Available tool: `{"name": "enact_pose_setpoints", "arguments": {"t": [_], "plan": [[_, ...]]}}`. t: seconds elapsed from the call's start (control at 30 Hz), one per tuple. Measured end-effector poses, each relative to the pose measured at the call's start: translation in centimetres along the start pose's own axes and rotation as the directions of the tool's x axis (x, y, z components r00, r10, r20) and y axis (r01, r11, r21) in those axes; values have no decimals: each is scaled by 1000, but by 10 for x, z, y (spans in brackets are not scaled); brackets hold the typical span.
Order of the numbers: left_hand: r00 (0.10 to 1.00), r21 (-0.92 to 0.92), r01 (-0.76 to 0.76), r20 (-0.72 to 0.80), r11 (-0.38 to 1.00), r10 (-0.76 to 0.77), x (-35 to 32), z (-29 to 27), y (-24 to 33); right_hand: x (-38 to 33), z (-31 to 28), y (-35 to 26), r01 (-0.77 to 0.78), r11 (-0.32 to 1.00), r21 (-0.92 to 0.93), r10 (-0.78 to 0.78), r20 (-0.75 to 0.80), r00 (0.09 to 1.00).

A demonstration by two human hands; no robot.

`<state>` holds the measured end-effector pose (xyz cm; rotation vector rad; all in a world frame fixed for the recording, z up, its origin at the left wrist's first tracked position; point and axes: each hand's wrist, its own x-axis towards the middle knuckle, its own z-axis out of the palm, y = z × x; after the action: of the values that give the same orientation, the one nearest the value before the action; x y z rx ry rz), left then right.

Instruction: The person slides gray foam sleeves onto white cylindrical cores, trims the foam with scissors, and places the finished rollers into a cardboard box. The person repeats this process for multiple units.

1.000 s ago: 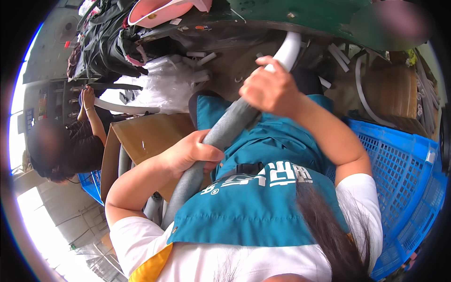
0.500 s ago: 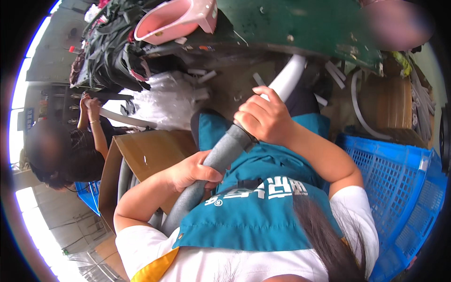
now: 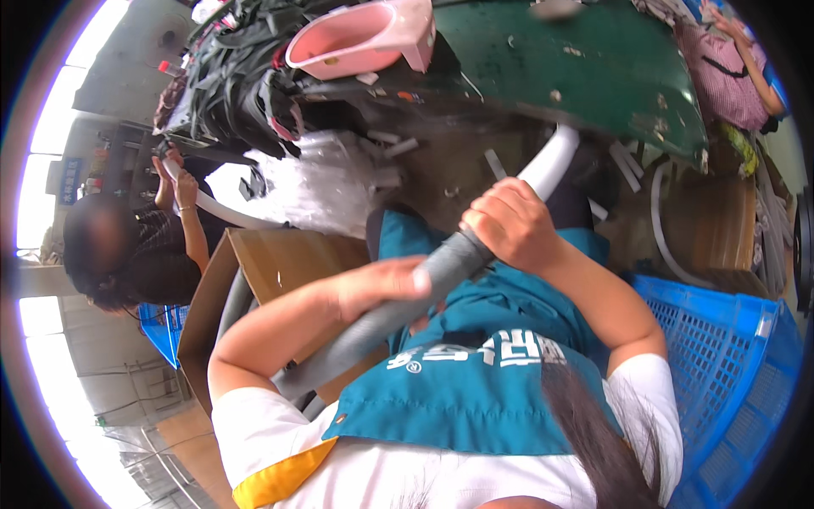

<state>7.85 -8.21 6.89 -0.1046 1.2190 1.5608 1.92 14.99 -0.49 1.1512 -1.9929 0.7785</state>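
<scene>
A long curved tube slants across my lap, with a smooth white part (image 3: 551,161) at its upper right end and a grey sleeve (image 3: 352,339) over the rest. My right hand (image 3: 513,222) is wrapped round the tube where the white meets the grey. Lower down, my left hand (image 3: 381,284) curls round the grey sleeve, a little blurred, its fingertips showing past the sleeve's underside. The sleeve's lower end passes beneath my left forearm, beside an open cardboard box (image 3: 292,254) with more grey tubes (image 3: 237,305) inside.
A green table (image 3: 585,59) stands ahead, bearing a pink basin (image 3: 415,38) and heaped dark straps (image 3: 229,85). Blue plastic crates (image 3: 704,339) are at my right. White tube pieces (image 3: 627,165) lie under the table. At left, a co-worker (image 3: 161,237) handles another white tube.
My left hand has slid up the grey sleeve, closer to the right hand. The dark bunched fold near the right hand now looks smoother. The whole view has shifted slightly.
</scene>
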Motion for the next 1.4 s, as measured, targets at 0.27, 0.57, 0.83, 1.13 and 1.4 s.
{"name": "enact_pose_setpoints", "arguments": {"t": [0.27,0.57,0.83,1.13,1.4], "plan": [[956,-483,239,270,842,-116,26,-8,-6,-11,-3,-2,-68,997,-35,68,-2,998],[936,-361,226,337,905,-99,37,2,-2,-8,1,-5,35,994,-104,-43,-71,997],[888,-395,261,455,881,-60,45,8,-8,-4,4,-17,111,993,-44,-117,-160,980],[932,-215,349,183,912,-314,31,26,20,21,-11,-21,201,978,-58,-198,40,979],[827,782,530,-390,-328,405,48,-11,108,110,0,15,-215,949,-229,312,765,564]]}}
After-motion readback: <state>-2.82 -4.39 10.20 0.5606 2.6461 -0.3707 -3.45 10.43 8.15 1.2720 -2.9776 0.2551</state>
